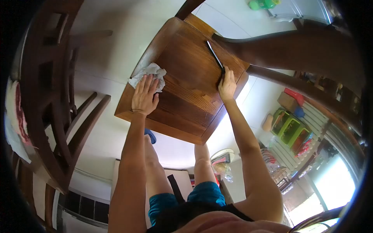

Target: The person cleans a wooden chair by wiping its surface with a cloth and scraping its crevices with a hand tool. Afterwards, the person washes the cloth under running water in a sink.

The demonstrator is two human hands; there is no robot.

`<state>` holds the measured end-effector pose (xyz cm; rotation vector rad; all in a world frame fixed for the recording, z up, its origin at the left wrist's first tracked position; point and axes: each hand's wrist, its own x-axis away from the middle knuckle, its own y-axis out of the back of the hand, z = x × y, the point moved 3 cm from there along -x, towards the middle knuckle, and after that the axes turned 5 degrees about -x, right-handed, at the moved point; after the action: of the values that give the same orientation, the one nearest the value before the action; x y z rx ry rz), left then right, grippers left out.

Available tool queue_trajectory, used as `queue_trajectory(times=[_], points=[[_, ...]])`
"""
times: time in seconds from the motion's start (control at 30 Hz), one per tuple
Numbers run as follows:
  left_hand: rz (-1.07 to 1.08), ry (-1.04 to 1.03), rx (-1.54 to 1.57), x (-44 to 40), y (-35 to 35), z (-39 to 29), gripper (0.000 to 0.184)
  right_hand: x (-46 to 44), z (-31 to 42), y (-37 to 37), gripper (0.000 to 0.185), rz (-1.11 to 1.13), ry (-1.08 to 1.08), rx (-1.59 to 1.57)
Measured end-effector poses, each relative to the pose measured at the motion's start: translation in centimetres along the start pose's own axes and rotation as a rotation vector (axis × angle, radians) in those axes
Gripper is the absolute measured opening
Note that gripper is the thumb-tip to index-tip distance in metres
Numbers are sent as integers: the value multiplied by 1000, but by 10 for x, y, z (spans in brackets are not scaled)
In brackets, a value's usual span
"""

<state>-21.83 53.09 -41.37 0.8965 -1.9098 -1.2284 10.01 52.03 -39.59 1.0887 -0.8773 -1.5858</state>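
Observation:
A white crumpled tissue point(158, 73) lies on the brown wooden chair seat point(186, 58), near its left edge. My left hand point(145, 96) rests flat on the tissue, fingers stretched out and thumb apart. Near the seat's right side, my right hand point(227, 86) is closed around the lower end of a slim dark object point(214, 54) with a bright edge, perhaps a phone seen edge-on. Part of that object is hidden by the fingers.
The chair's curved backrest point(287, 48) rises at the upper right. Other dark wooden chairs point(83, 128) stand at the left. At the right, a slatted rack point(314, 120) holds a green basket point(289, 128). A green item point(264, 4) is at the top.

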Motion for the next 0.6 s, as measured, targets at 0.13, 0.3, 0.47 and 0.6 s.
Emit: queue_trajectory(times=[0.13, 0.3, 0.47, 0.6], points=[[8, 2, 32, -2, 5, 0, 52, -54, 17, 9, 59, 218, 16, -18], [-24, -5, 33, -2, 6, -1, 53, -91, 22, 1, 63, 269, 170, -85], [-34, 2, 44, -1, 6, -1, 53, -97, 28, -1, 67, 344, 159, -6], [-41, 1, 51, 0, 6, 0, 54, -90, 25, 1, 68, 385, 142, 95]])
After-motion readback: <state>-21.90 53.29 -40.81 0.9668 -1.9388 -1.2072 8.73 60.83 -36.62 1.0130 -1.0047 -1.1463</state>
